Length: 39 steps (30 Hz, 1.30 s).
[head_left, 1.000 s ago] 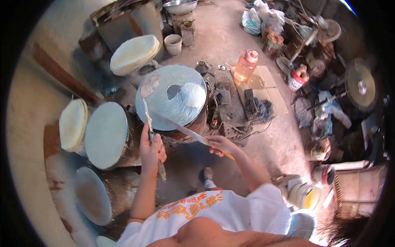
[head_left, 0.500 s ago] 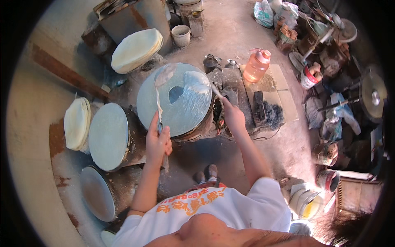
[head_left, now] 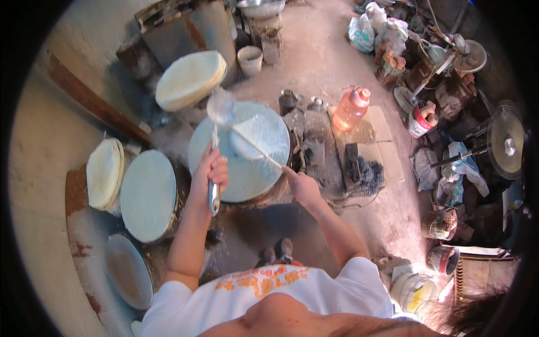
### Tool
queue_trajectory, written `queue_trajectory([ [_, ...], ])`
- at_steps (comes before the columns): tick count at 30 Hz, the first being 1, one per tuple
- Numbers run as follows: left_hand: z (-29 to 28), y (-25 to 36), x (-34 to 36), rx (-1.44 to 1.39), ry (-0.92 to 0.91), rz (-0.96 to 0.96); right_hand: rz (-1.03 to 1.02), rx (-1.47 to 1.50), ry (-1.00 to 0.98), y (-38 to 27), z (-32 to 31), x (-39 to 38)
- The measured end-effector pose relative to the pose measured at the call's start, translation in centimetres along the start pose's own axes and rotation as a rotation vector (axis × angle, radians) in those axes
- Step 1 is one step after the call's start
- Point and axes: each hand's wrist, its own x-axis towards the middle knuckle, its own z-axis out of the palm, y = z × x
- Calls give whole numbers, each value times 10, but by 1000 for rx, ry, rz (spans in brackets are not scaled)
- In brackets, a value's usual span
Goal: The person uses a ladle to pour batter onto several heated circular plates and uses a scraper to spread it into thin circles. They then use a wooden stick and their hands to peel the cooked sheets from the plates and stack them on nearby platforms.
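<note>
Head view: left fingers (head_left: 219,168) wrap a ladle (head_left: 220,106), right fingers (head_left: 289,172) a thin tool (head_left: 257,147), above orange shirt lettering (head_left: 263,284).

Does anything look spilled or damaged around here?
A ragged black patch on the tan cardboard, right of the round griddle, looks odd because it's so dark. Whether it's soot, scorching or a separate object, I can't tell.

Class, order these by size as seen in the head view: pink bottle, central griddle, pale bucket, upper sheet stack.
Largest first:
1. Central griddle
2. Upper sheet stack
3. Pink bottle
4. Pale bucket
</note>
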Motion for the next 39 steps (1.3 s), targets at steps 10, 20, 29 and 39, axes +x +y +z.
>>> queue_trajectory([
  [10, -30, -1, 11, -422, 75, -276, -125, -99, -66, 20, -17, 11],
  [20, -51, -106, 3, -125, 92, 51, 466, 830, 19, -74, 78, -68],
  [29, -35, -90, -69, -1494, -394, -216, 299, 470, 264, -26, 28, -24],
  [39, -111, -9, -268, -1300, -513, 111, 396, 1263, -107, -21, 75, -77],
])
